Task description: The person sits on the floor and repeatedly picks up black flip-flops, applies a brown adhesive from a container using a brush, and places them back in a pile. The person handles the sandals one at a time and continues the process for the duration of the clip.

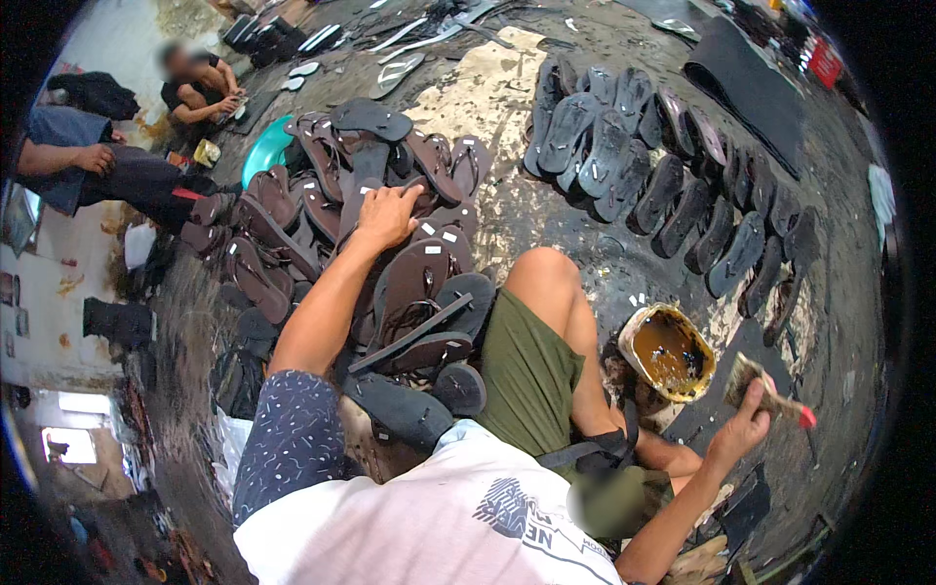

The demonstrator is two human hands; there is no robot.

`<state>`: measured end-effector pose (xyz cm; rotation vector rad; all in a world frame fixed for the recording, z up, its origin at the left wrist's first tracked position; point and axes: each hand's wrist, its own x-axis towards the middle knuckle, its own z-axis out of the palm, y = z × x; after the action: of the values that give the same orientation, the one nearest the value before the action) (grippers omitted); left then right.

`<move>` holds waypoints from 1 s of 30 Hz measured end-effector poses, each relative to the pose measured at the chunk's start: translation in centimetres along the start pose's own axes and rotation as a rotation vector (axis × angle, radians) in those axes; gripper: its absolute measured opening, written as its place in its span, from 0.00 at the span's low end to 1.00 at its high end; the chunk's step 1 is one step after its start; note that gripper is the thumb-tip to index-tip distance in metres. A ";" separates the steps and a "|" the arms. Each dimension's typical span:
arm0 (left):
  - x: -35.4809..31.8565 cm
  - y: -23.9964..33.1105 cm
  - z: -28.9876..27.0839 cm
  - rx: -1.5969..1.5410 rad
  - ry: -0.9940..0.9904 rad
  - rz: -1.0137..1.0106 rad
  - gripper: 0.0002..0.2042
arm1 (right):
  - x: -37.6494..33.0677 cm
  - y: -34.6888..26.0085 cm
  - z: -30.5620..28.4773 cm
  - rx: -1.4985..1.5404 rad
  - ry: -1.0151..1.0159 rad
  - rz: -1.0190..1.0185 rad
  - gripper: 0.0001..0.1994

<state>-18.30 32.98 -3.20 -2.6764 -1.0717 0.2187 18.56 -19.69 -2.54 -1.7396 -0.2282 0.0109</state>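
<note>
My left hand (pixel 388 216) reaches over a heap of dark brown flip-flops (pixel 408 283), its fingers stretched out and touching a flip-flop (pixel 433 168) on the heap. Several of these have small white stickers on the footbed. My right hand (pixel 743 426) is closed round a brush (pixel 767 388) with a red-tipped handle, held out to the right. Close to the brush stands a tub (pixel 669 351) of brownish-yellow paste, its rim crusted with dried paste. Part of the left hand's fingertips blends with the dark soles.
Rows of dark flip-flops (pixel 673 185) lie on the stained floor at the far right, by a black sheet (pixel 746 88). A teal basin (pixel 267 151) is behind the heap. One person (pixel 200 88) squats at the far left; another person (pixel 68 161) is nearer.
</note>
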 end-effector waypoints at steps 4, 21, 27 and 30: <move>2.6 0.6 -1.6 -0.035 -0.106 -0.129 0.22 | -0.7 -0.9 1.5 -0.003 -0.086 -0.130 0.17; -9.5 13.7 -11.1 -1.280 0.029 0.185 0.20 | 0.2 6.3 5.4 -0.316 -0.302 -0.261 0.11; -9.6 17.5 -8.7 -0.785 0.004 0.578 0.18 | -0.2 3.1 -6.0 -0.997 -0.372 -0.451 0.10; -9.9 19.6 -9.7 -0.712 0.054 0.586 0.29 | 0.6 2.5 -9.3 -0.737 -0.127 -0.336 0.08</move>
<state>-10.35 10.74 0.98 -3.5554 -0.3373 -0.1743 20.74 -29.04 -3.17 -2.4113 -0.6805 -0.2344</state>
